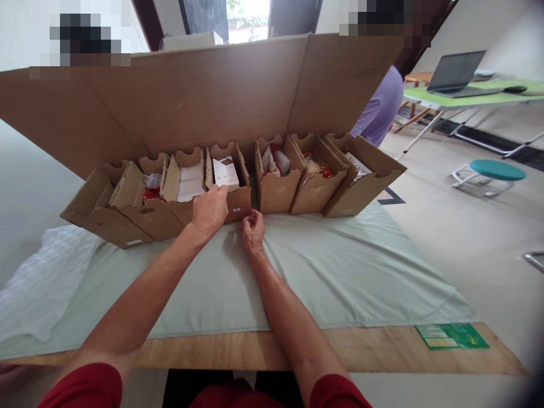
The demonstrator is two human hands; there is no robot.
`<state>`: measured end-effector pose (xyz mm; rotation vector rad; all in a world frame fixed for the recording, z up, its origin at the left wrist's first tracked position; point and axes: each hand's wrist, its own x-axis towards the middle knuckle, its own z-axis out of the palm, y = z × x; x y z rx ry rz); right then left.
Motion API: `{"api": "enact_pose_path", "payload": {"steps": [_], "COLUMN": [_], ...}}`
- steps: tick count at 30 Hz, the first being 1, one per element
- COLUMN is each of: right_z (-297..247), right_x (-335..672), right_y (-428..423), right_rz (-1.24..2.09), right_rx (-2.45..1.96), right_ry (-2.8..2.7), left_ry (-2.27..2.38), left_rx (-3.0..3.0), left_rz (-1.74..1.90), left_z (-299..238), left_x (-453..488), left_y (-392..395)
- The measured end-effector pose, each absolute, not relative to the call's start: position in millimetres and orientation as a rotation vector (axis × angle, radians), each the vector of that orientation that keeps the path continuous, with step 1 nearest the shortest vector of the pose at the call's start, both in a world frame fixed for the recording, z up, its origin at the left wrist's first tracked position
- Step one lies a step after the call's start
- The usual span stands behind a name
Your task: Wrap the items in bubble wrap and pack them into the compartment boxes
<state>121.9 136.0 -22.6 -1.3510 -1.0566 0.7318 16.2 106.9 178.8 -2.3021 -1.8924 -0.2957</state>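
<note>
A row of several open cardboard file boxes stands on the cloth-covered table. My left hand [211, 208] is closed over the front rim of the middle cardboard box [240, 199], which has a white carton [226, 173] inside. At the lower right front corner of that same box is my right hand [254, 229], its fingers curled in against the cardboard. A narrow gap separates this box from the one to its right [278, 192]. Red and clear wrapped items [276, 161] show in some boxes. Both hands' far fingertips are partly hidden.
Behind the row rises a large cardboard panel [204, 96]. Clear bubble wrap [51, 277] lies at the left, and a green card [453, 336] at the front right table edge. A person in purple [380, 107] is behind the panel. A teal stool [497, 169] and laptop [457, 73] are further right.
</note>
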Motion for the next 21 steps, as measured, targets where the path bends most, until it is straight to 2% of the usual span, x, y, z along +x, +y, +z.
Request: {"api": "enact_pose_path", "payload": {"steps": [4,10,18,21], "right_z": [-25.3,-24.2,-19.0,-15.5], "right_x": [121.1,119.3,129.2,152.2], "right_y": [137.7,138.9,141.3,145.4], "right_rz": [0.721,0.687,0.614,0.567], "right_rx": [-1.338,-1.303,-1.272,-1.298], "right_ry": [-1.023,-0.939,-0.743,-0.671], "left_ry": [-1.849,-1.479,-1.565,-1.605], "left_rx": [-2.311,-2.632,-2.652,-2.589], "left_rz": [-0.442,-0.661,-0.285,-0.258], "left_z": [186.4,194.9,190.1,186.2], "left_x": [22.0,60.2,112.7,114.3], "left_y": [90.7,98.0,147.7,149.3]}}
